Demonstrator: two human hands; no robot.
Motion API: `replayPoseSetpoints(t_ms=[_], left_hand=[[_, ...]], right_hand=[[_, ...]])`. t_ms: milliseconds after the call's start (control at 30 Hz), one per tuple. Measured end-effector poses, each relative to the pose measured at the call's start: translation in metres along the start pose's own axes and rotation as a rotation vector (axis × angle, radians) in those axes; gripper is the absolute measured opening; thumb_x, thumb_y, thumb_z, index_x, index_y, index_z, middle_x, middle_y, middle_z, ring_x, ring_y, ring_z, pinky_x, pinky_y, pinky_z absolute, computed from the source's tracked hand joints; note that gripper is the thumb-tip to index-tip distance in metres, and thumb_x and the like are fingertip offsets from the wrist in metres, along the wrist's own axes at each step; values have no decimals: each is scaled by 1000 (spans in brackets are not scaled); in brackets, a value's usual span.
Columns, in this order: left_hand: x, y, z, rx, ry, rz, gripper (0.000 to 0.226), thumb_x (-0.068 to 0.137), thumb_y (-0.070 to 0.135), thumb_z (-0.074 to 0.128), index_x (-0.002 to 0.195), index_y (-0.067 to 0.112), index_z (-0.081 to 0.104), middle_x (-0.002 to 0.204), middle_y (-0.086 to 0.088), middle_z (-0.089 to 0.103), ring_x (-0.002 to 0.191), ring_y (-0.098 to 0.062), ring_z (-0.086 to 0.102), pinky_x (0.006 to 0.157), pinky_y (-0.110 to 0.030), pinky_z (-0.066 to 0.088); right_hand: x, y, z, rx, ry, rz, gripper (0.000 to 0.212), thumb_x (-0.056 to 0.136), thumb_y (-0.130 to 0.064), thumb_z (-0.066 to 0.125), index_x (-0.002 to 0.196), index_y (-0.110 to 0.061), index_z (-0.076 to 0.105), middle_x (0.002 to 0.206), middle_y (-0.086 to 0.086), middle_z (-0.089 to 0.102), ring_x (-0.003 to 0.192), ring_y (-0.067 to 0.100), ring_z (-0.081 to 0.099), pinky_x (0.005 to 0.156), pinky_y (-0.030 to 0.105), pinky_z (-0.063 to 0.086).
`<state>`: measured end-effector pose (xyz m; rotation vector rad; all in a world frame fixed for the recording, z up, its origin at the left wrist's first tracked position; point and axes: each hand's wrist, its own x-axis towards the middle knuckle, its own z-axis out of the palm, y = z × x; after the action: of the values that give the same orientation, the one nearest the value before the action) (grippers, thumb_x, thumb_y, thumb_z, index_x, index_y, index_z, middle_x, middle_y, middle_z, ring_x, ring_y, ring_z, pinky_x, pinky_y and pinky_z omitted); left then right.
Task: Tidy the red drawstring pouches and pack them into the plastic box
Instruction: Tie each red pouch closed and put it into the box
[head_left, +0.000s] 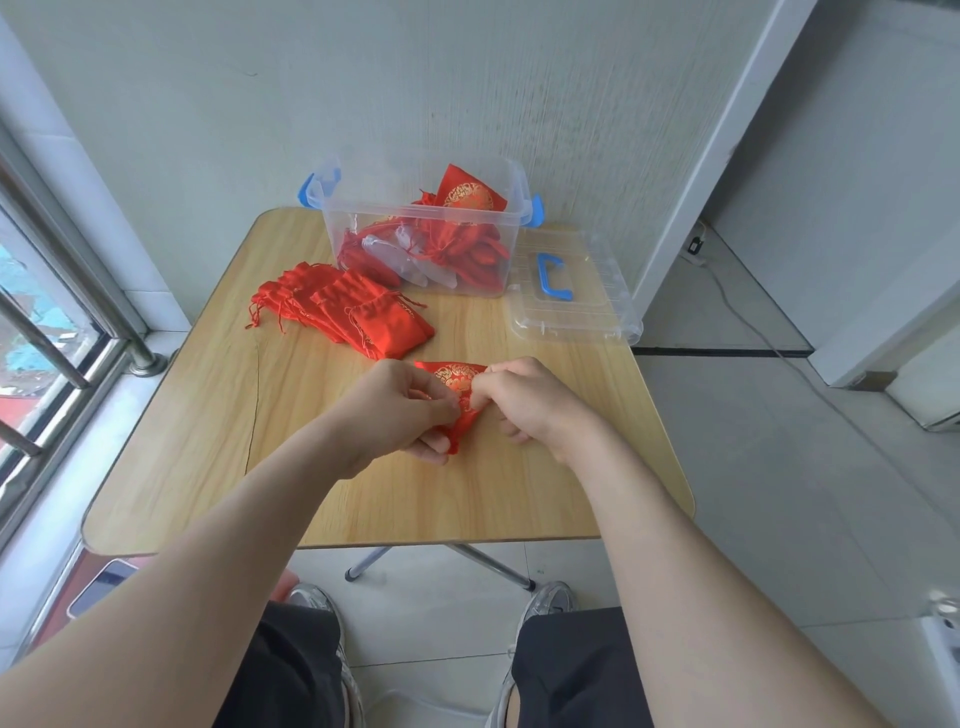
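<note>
Both my hands hold one red drawstring pouch (457, 382) with a gold pattern just above the middle of the wooden table (218, 467). My left hand (402, 410) pinches its near left side and lower corner. My right hand (524, 397) pinches its right side with curled fingers. A pile of flattened red pouches (348, 306) lies on the table to the left of the clear plastic box (363, 228). Several more red pouches (457, 239) sit loosely inside the box, one leaning up against its back wall.
The box's clear lid (597, 312) with a blue handle lies flat at the table's right edge. A window with metal bars (47, 332) runs along the left. A phone (104, 584) lies low at the left. My knees and shoes show below the table's front edge.
</note>
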<state>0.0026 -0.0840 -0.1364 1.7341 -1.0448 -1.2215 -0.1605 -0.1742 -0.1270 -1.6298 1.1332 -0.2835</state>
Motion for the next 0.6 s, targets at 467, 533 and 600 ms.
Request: replayPoseSetpoints(t_ms=[467,533,600], left_hand=[[-15,11,8,566,-35,198,15,86,7,65,79,12,77,63,2,75,61,-10,75,67,-17,57],[-17,11,10,594,-31,214,14,85,8,67,76,13,76,63,4,75,61,-8,74,67,-18,57],[-17,10,11,584,-14,224,17,88,12,68,73,12,76,62,3,74,60,-9,74,67,-20,58]], right_hand=[[-10,-4,1,27,-31,-173,19,90,4,53,96,-8,66,64,7,68,58,19,60,48,18,43],[-8,-3,1,4,-33,-156,18,91,0,54,98,-11,67,65,5,70,60,19,62,50,23,43],[-9,-3,0,13,-42,-140,17,91,-3,57,99,-14,68,68,4,71,62,19,64,52,28,43]])
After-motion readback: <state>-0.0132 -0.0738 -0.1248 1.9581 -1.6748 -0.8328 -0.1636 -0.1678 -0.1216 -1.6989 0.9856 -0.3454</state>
